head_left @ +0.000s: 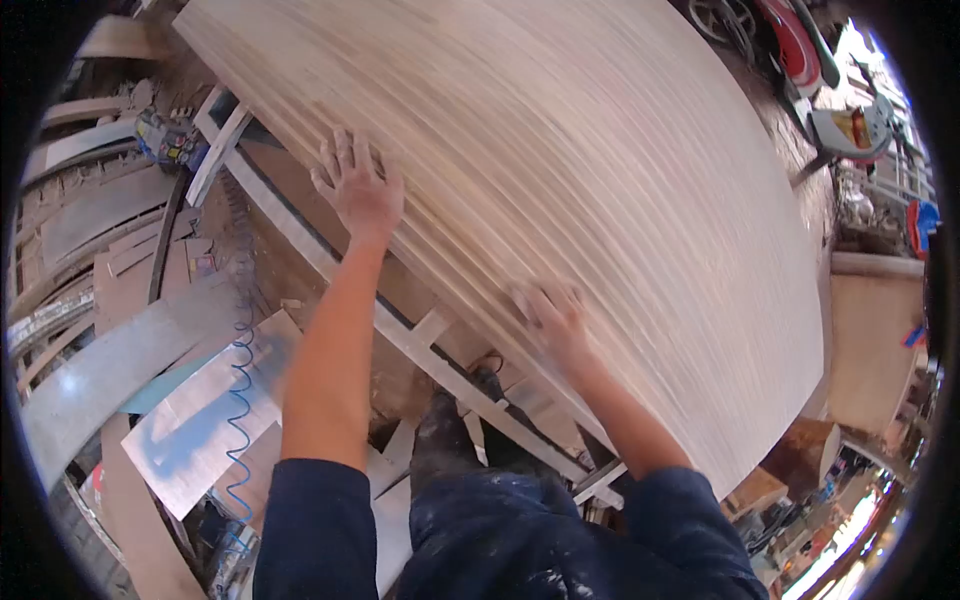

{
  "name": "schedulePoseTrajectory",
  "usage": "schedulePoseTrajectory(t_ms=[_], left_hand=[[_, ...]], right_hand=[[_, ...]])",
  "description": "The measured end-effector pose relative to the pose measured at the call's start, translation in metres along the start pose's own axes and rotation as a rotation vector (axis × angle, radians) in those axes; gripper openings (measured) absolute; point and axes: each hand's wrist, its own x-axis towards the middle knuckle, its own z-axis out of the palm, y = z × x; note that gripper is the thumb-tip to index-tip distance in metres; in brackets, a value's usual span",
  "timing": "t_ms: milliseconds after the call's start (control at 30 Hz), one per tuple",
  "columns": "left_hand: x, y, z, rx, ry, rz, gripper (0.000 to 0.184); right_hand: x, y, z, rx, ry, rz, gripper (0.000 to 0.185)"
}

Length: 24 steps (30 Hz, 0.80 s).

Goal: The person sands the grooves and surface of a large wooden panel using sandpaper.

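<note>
My left arm reaches nearly straight ahead, and my left hand (362, 190) lies palm down near the board's close edge, fingers spread. My right forearm slants inward, and my right hand (558, 318) rests on the board, its fingers bent and blurred; I cannot tell whether they grip anything. The board (600, 180) stretches wide before me, above a frame (460, 380) whose bars cross in front of my legs. To my left hang a coiled blue hose (238, 405) and a blue-stained sheet (200, 430); scraps (110, 210) crowd the floor beyond
</note>
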Motion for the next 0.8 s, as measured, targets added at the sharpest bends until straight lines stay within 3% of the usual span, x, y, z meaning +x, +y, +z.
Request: schedulePoseTrajectory(t_ms=[67, 167, 267, 367, 467, 600, 633, 700, 800], left_hand=[[0.004, 0.000, -0.001, 0.035, -0.010, -0.034, 0.061], [0.002, 0.002, -0.007, -0.041, -0.024, -0.041, 0.062], [-0.001, 0.004, -0.008, -0.037, -0.029, -0.019, 0.061], [0.009, 0.004, -0.007, -0.025, -0.019, -0.037, 0.061], [0.003, 0.003, -0.006, -0.003, -0.060, -0.040, 0.061], [0.003, 0.001, -0.010, -0.020, -0.047, -0.021, 0.061], [0.000, 0.002, -0.010, -0.007, -0.042, -0.005, 0.061], [0.000, 0.003, -0.006, -0.024, -0.037, -0.010, 0.061], [0.005, 0.001, -0.005, -0.022, -0.016, -0.022, 0.060]], right_hand=[[-0.013, 0.001, 0.000, 0.035, 0.007, 0.131, 0.033], [0.061, -0.008, 0.043, 0.041, 0.075, 0.069, 0.029], [0.069, -0.013, 0.036, 0.030, -0.014, 0.100, 0.025], [0.010, -0.004, 0.005, 0.037, 0.031, 0.103, 0.027], [0.047, -0.008, 0.033, 0.061, -0.028, 0.155, 0.033], [0.124, -0.022, 0.066, 0.032, 0.050, 0.059, 0.024], [0.123, -0.024, 0.064, 0.039, 0.061, 0.059, 0.022], [0.062, -0.017, 0.033, 0.115, 0.079, 0.127, 0.042], [0.007, -0.008, 0.010, 0.012, 0.062, 0.144, 0.047]])
